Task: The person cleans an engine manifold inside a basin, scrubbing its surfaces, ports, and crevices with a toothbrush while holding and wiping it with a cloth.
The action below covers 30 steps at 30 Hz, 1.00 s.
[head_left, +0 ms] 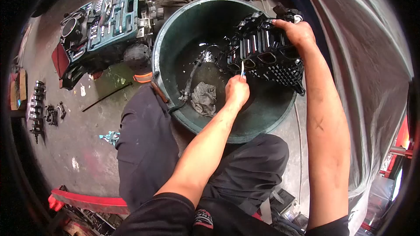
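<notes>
- Head view: 2 bare hands at work over a round dark-green tub (175, 30), well apart from each other.
- Left hand (237, 91): closed around a slim tool (243, 69), white end pointing up, a bit of blue by the fingers.
- Tool's white end lies at the lower edge of a black ribbed part (258, 46), beside its row of openings; actual contact cannot be told.
- Right hand (302, 35): clamped on the upper right end of the ribbed part.
- Ribbed part is tilted over the right side of the tub, hiding some of the rim; whether it rests there, cannot tell.
- Inside the tub: dark, shiny bottom; crumpled grey rag (204, 99) near the left forearm; dark hose-like piece (191, 78) just left of the rag.
- Floor left of the tub: open teal socket case (122, 11) lying on a bulky dark metal assembly (98, 59).
- Below these, a thin dark rod (107, 97) and a teal cloth (110, 137).
- Far left floor: crankshaft-like part (36, 111), small dark metal pieces (52, 114) beside it.
- Right side: grey plastic sheeting (367, 74), hanging in folds.
</notes>
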Each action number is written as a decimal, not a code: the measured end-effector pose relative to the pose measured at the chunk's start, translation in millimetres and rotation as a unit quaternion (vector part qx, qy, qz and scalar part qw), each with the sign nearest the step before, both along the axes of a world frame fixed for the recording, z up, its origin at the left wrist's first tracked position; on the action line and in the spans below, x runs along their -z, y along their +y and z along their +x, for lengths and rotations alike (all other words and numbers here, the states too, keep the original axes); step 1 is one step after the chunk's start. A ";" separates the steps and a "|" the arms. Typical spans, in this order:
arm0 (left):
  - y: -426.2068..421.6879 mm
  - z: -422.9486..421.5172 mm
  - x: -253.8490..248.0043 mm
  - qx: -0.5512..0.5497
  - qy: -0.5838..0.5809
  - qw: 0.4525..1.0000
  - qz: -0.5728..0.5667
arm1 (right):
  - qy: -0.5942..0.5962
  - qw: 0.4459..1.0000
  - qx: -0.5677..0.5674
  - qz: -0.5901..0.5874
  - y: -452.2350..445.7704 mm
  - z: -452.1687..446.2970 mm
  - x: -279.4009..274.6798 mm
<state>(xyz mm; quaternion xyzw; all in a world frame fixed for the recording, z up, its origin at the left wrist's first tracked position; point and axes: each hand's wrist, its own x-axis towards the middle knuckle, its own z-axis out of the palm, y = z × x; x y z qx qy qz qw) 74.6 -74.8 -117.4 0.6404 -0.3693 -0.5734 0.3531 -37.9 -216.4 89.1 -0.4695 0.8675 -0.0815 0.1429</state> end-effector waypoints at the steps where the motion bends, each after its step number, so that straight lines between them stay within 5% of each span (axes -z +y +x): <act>1: -7.8 -4.1 6.1 -0.006 0.030 0.999 0.017 | -0.013 1.000 0.003 0.000 0.7 -1.7 2.1; 9: 8.7 -8.0 -4.8 0.021 -0.063 0.998 -0.008 | 0.017 0.998 -0.010 -0.052 -1.6 -6.1 8.8; 15: 31.0 -21.5 -1.4 -0.037 0.035 0.999 -0.001 | 0.000 0.998 -0.031 -0.055 1.0 -0.8 2.2; 25: 41.0 5.5 -15.6 -0.001 -0.046 0.999 0.015 | -0.008 0.999 -0.022 -0.047 -1.4 -3.7 2.7; 30: 29.2 -3.3 -22.5 -0.001 -0.036 0.996 -0.078 | 0.010 0.999 0.002 -0.033 4.5 0.5 0.0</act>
